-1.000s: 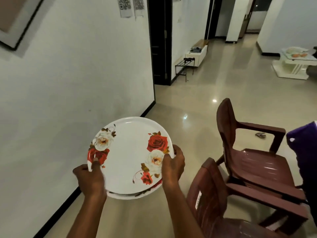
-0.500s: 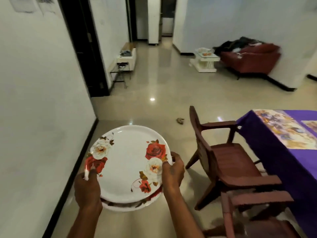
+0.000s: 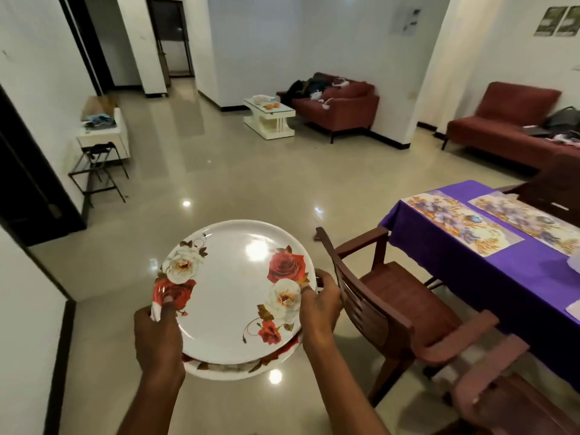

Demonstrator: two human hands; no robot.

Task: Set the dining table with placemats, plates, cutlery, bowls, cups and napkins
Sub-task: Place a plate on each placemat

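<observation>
The person's carrying a stack of white plates [image 3: 232,296] with rose prints, low in the middle of the frame, up off the floor. The left hand [image 3: 158,335] grips the stack's left rim, thumb on top over a red rose, and the right hand [image 3: 320,304] clamps the right rim the same way. Over at the right edge there's the dining table [image 3: 464,271] under a purple cloth, with two floral placemats [image 3: 459,221] lying on it. A brown chair [image 3: 386,296] sits between the plates and the table.
</observation>
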